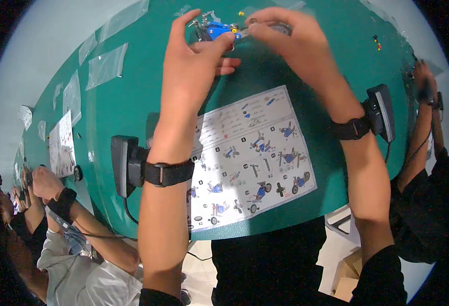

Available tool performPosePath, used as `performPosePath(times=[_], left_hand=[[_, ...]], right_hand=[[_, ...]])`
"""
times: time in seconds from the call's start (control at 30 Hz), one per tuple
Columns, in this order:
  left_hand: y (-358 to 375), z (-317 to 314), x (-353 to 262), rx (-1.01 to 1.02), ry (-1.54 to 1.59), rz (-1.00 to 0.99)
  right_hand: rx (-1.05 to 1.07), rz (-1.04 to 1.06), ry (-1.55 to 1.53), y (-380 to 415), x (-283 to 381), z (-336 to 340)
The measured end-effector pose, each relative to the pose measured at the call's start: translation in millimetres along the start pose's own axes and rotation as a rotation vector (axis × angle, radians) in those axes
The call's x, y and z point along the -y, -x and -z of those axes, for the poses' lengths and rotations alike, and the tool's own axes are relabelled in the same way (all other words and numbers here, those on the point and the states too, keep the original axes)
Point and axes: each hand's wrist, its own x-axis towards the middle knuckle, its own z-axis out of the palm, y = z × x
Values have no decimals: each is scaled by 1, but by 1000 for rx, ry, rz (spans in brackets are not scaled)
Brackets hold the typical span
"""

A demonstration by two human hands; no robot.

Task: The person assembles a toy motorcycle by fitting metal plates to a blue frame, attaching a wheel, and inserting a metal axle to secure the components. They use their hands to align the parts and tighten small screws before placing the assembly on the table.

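Note:
A small toy motorcycle [216,31] with a blue body and grey metal parts is up at the far side of the table. My left hand [199,56] is closed around its body, thumb and fingers at the blue part. My right hand [298,43] pinches the other end of the model, at a grey strip beside a dark wheel [284,28], slightly blurred. The fingers partly hide that end. Below both hands lies a printed instruction sheet [245,158] showing steps of a blue motorcycle, its left edge behind my left forearm.
Clear plastic bags [107,66] lie on the green table [138,102] to the left. A small yellow piece [241,13] sits beyond the model, and several small parts [377,43] lie to the right. People work on both sides; a co-worker's hand [46,183] is at left, near another sheet [62,145].

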Motion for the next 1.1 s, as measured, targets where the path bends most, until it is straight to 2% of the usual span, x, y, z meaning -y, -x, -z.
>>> performPosePath(times=[0.07,0.17,0.2,0.3,0.37,0.43,0.5,0.6,0.77,0.87,0.97,1.1], left_hand=[[-1,2,6,-29,-194,-81],[0,2,4,-136,-633,-261],[0,3,3,-181,-806,-327],[-5,7,11,-342,-1071,-907],[-10,9,14,-264,-932,-948],[-10,9,14,-154,-782,-848],[-7,9,11,-13,-620,-611],[-1,7,2,20,-580,-449],[-1,5,4,2,-516,-436],[-1,4,3,-8,-481,-441],[-2,5,4,-8,-487,-462],[2,1,1,-1,-434,-411]], right_hand=[[-78,45,75,1,-4,-4],[101,-360,-76,-7,32,14],[102,-351,-90,-6,31,14],[118,-306,-99,-7,30,16],[153,-261,-61,-7,35,19],[217,-280,-133,-9,39,22],[246,-250,-178,-9,37,21],[248,-195,-223,-7,29,21],[261,-257,-238,-9,36,21],[270,-189,-208,-10,35,23],[305,-223,-78,-13,53,28],[272,-166,-215,-9,35,22]])
